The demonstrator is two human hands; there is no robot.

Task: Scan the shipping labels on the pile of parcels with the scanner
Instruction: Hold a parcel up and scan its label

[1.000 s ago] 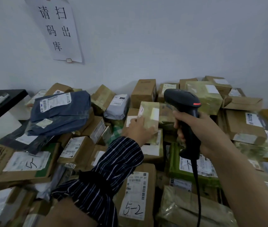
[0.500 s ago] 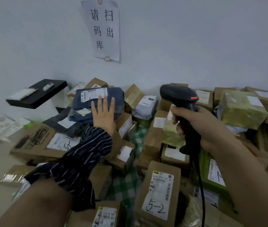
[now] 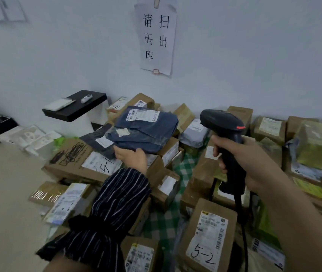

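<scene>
As L hand (image 3: 131, 158) grips pkg (image 3: 148, 135), scanner (image 3: 224, 125) near

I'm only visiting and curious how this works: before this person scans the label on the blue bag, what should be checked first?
1. Scanner in hand: ok. The right hand holds the scanner by its handle.
2. Parcel held: ok. The left hand grips the near edge of the blue bag.
3. Label showing: ok. The white label faces up at the bag's far end, uncovered.
4. Aim: cannot tell. The scanner's head sits to the right of the bag and no beam shows on the label.
5. Cable free: ok, it seems. The cable hangs from the handle down over the boxes.
</scene>
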